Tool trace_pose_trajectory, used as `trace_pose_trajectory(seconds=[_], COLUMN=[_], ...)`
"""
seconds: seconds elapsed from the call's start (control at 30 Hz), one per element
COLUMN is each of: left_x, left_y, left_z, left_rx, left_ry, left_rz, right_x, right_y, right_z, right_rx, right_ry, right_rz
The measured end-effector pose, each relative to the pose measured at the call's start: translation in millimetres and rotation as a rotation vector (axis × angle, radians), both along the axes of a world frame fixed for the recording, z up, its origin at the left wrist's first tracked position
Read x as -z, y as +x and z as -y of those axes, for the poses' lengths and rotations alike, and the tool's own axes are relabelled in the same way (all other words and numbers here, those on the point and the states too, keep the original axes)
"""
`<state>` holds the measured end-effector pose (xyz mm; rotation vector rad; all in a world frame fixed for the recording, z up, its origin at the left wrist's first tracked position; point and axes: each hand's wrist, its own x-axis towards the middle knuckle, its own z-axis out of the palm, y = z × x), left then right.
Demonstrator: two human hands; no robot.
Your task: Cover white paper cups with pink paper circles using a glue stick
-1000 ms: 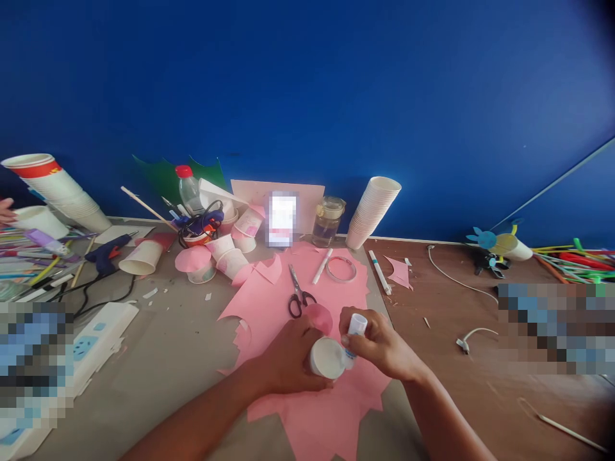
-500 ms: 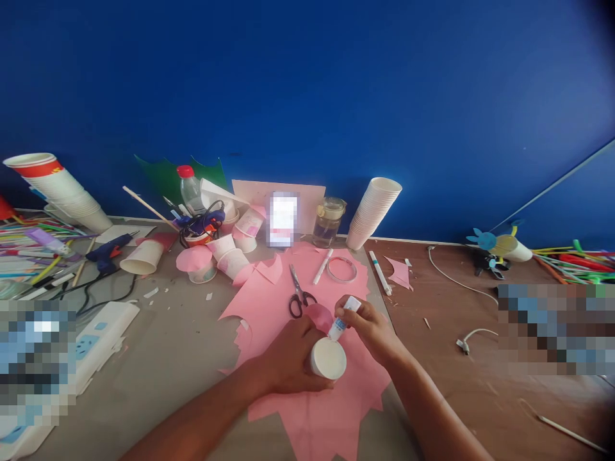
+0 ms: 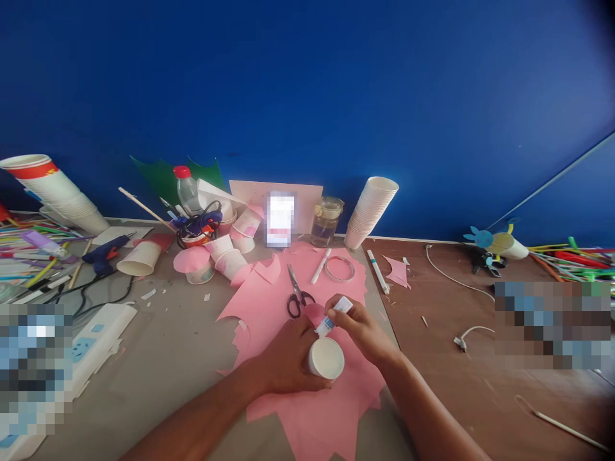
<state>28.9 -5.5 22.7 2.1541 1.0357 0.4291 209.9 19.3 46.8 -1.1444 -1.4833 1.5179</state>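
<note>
Nearest the camera, the left hand (image 3: pixel 288 358) is wrapping around a small paper cup (image 3: pixel 326 357), tipped so its white bottom is facing up at the lens. That cup is looking super light and thin-walled, so I'd guess it's crushing easily if squeezed; holding it around the sides the way the hand is doing seems the safe spot. A pink disc (image 3: pixel 319 313) is sitting at the cup's far end, just past the left fingers.

The right hand (image 3: pixel 362 330) is pinching a glue tube (image 3: pixel 331 317), its tip pointing down between the disc and the cup. The tube is looking like small stiff plastic, probably a bit slick, easy to hold mid-barrel. Both hands are closed on their things, almost touching each other over the pink sheet (image 3: pixel 307 358) lying on the table (image 3: pixel 158 358).

Just beyond, scissors (image 3: pixel 296 296) are lying on the sheet, then a marker (image 3: pixel 321 266) and tape ring (image 3: pixel 339 269). Farther back a cup stack (image 3: pixel 371 210) and a jar (image 3: pixel 325 221) are leaning against the blue wall.
</note>
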Motion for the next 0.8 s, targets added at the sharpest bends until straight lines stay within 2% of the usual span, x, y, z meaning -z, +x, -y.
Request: trace_pose_trajectory(seconds=[0.27, 0.37, 0.47, 0.63, 0.8], left_x=[3.9, 2.6, -0.4, -1.8, -2.4], left_y=[-0.5, 0.1, 0.7, 1.0, 2.6], left_z=[0.4, 1.0, 1.4, 2.0, 0.9], left_rx=[-0.023, -0.021, -0.022, -0.031, -0.005], left_ry=[-0.024, -0.007, -0.007, -0.008, 0.019], left_rz=[-0.051, -0.016, 0.001, -0.039, -0.064], right_x=[6.9, 3.4, -3.7, -10.2, -6.0], right_y=[1.3, 5.5, 7.8, 4.2, 0.3], right_z=[2.0, 3.1, 5.6, 11.5, 15.3], right_rx=[-0.036, 0.021, 0.017, 0.010, -0.055], right_ry=[0.052, 0.117, 0.190, 0.421, 0.667], right_rz=[-0.113, -0.095, -0.018, 0.221, 0.279])
